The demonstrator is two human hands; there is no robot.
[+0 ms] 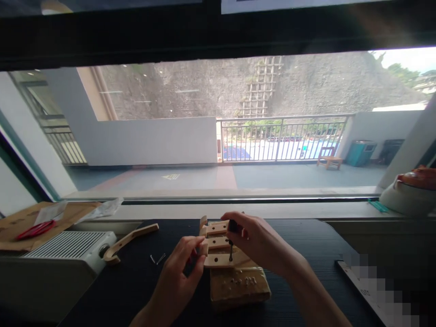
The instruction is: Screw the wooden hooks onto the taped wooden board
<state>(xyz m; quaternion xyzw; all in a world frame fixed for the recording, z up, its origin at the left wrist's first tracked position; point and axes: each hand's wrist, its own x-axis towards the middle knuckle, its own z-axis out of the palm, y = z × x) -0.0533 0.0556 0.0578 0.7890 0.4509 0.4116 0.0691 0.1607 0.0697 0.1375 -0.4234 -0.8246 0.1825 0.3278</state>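
Observation:
My right hand is closed round the black handle of a screwdriver. The thin shaft points down at a hole in the nearest light wooden piece. Several such pieces with dark holes lie side by side, partly over a brown taped block. My left hand pinches the left end of the wooden pieces, its fingertips against the wood. Small screws lie on top of the block. Left of my left hand are a few more screws and a loose hooked wooden piece.
The dark table stands against the window sill. A white radiator borders it on the left, with cardboard and red scissors behind. On the right are a pale flat strip and a white pot.

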